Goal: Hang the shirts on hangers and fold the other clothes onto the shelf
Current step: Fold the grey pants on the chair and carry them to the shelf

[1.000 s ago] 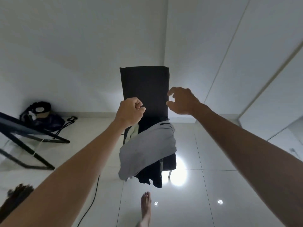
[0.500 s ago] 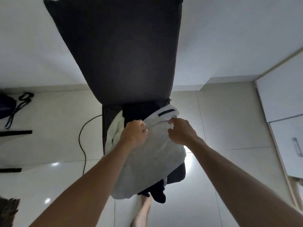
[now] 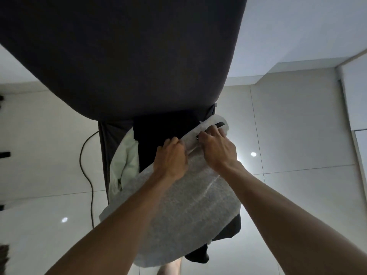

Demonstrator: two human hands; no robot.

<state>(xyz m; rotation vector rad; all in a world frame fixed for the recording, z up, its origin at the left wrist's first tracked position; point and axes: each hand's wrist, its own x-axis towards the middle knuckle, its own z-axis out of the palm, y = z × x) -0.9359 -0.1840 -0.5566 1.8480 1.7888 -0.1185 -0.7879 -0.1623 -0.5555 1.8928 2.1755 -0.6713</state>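
A grey garment (image 3: 190,213) with a black zip near its top edge lies over a pile of clothes on a dark chair (image 3: 123,56). My left hand (image 3: 172,155) grips the garment's upper edge. My right hand (image 3: 217,149) grips the same edge further right, beside the zip. Under the grey garment lie a black garment (image 3: 156,135) and a pale green one (image 3: 127,161). More black cloth (image 3: 200,255) hangs off the front of the seat.
The chair's tall dark backrest fills the upper view. A black cable (image 3: 87,165) runs over the glossy white floor tiles (image 3: 297,132) at the left. White cabinet fronts (image 3: 357,100) stand at the right. A bare foot (image 3: 170,268) shows below the seat.
The view has closed in on the chair. Both hands have gone down from the air to the grey garment and now hold its upper edge.
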